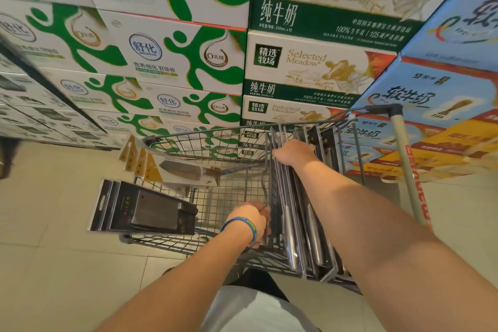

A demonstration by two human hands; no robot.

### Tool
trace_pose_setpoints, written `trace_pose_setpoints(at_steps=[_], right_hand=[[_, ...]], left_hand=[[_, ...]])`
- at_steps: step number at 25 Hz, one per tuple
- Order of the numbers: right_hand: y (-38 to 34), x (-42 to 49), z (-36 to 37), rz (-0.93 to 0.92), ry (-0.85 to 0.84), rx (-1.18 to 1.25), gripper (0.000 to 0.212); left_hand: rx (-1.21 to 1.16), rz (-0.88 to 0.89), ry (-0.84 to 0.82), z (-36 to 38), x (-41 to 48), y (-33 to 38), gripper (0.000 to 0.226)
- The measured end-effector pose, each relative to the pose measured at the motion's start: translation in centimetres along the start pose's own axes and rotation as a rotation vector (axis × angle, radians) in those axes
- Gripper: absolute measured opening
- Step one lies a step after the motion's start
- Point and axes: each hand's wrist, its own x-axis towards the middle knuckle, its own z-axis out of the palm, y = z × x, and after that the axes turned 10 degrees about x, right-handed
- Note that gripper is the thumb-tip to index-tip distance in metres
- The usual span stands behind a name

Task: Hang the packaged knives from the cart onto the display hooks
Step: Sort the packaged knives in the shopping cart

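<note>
Progress: early, I judge | black flat packaged knives [299, 224] are standing in grey wire cart [215, 148] | right hand [292, 152] is gripping their tops | left hand [248, 219] is curling at near edge, hold unclear.

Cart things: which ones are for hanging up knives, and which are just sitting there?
For the job: cart, upright knife packs, black knife packs, white knife packs, left hand, right hand.
Just there: milk boxes, floor tiles, wristband.
</note>
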Motion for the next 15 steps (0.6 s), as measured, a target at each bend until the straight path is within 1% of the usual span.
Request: trace_pose_setpoints(at_steps=[1,3,4,7,9,11,13,15], right_hand=[[-0.3,0.5,-0.1,0.015,-0.017,-0.022,0.057],[-0.5,1.2,0.0,0.024,-0.029,-0.07,0.055],[-0.6,1.3,0.3,0.02,-0.011,-0.067,0.05],[-0.3,0.8,1.2,0.034,0.102,0.019,0.025],[0.0,0.2,1.1,0.055,0.154,0.093,0.021],[0.0,-0.5,0.6,0.048,0.185,0.114,0.023],[0.0,-1.2,0.2,0.013,0.202,0.109,0.02],[0.3,-2.3,-0.4,-0.004,0.209,0.102,0.015]], left_hand=[[-0.006,-0.008,-0.014,0.0,0.0,0.0,0.025],[0.002,-0.006,-0.01,-0.2,0.2,0.2,0.025],[-0.003,-0.009,-0.017,-0.3,0.2,0.1,0.026],[-0.051,-0.055,-0.053,-0.4,-0.2,0.2,0.029],[-0.054,-0.055,-0.05,-0.8,-0.6,0.4,0.03],[-0.006,0.015,-0.029,-0.9,-0.9,0.6,0.025],[0.079,0.103,-0.01,-0.8,-0.9,0.6,0.02],[0.099,0.11,-0.006,-0.5,-1.1,0.4,0.018]])
